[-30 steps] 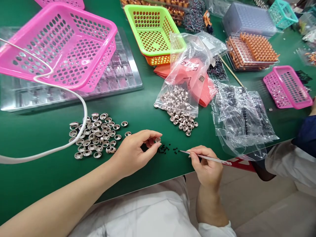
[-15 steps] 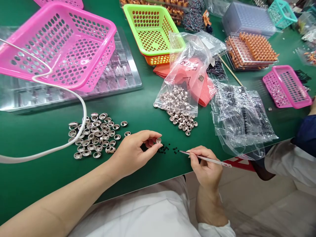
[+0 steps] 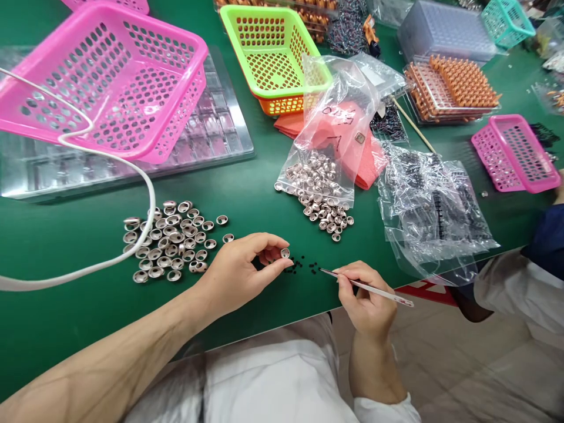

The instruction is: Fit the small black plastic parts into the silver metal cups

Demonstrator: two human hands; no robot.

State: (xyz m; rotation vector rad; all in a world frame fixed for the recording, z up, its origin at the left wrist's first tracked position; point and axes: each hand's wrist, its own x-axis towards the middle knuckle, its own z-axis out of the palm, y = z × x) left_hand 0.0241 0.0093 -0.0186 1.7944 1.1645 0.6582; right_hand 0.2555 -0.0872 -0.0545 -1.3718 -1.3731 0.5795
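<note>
Between thumb and fingertips, my left hand (image 3: 242,267) pinches a small silvery metal cup (image 3: 285,253) with its hollow side showing. My right hand (image 3: 368,299) is closed around a pair of tweezers (image 3: 379,291), whose tips point left at the tabletop. Tiny black pieces (image 3: 313,267) lie scattered by the tweezer tips and beside my left fingertips. I cannot make out whether the tips grip one. A pile of similar metal cups (image 3: 171,235) is spread left of my left hand. More cups (image 3: 330,212) spill from a clear plastic bag (image 3: 315,126) beyond both hands.
A white cable (image 3: 150,191) arches over the left pile. Around the green table (image 3: 247,194) stand a large pink basket (image 3: 132,117), a lime green basket (image 3: 273,64) and a small pink basket (image 3: 515,153). Plastic bags (image 3: 436,205) lie at right, near another person's sleeve (image 3: 546,241).
The metal cup in my left fingers has turned slightly. My right hand and the tweezers stay almost in place, and the whole view has shifted a little.
</note>
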